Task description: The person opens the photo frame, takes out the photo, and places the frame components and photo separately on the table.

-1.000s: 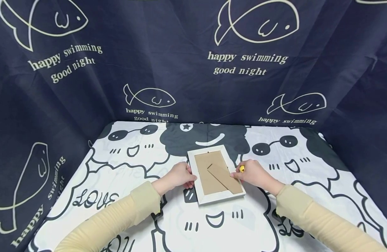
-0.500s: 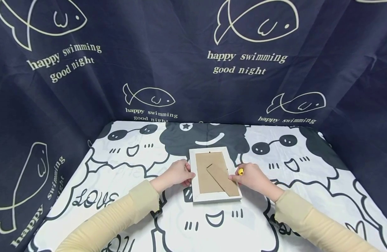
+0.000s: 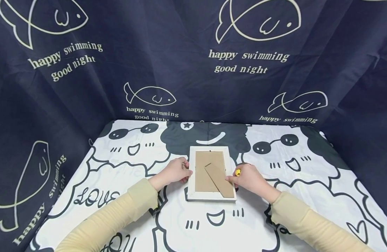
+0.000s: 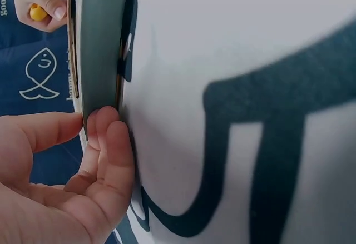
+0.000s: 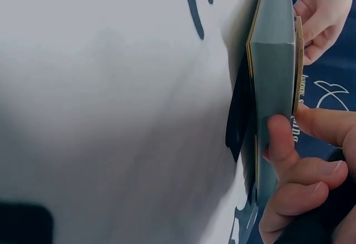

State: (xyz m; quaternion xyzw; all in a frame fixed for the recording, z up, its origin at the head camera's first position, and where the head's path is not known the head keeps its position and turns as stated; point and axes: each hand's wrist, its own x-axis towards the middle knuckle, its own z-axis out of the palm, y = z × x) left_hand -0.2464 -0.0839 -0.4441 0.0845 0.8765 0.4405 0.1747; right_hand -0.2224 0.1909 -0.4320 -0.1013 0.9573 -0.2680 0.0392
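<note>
A white picture frame (image 3: 193, 185) shows its brown backboard (image 3: 201, 178) upward, close over the printed cloth and nearly square to me. A brown easel leg (image 3: 217, 178) slants across the backboard. My left hand (image 3: 174, 170) grips the frame's left side, thumb at the upper edge and fingers along the outer side in the left wrist view. On the opposite side, my right hand (image 3: 250, 176) pinches the frame between thumb and fingers. A yellow rounded end (image 3: 238, 172) of a slim item pokes out of the right hand; the rest is mostly hidden.
A white cloth (image 3: 237, 234) with black cartoon sheep covers the table. Dark blue curtains (image 3: 193, 63) printed with fish and lettering stand behind it and along both sides.
The picture frame has turned from a tilt to nearly straight, its near end swinging left. Both hands have shifted slightly left with it, still holding its sides.
</note>
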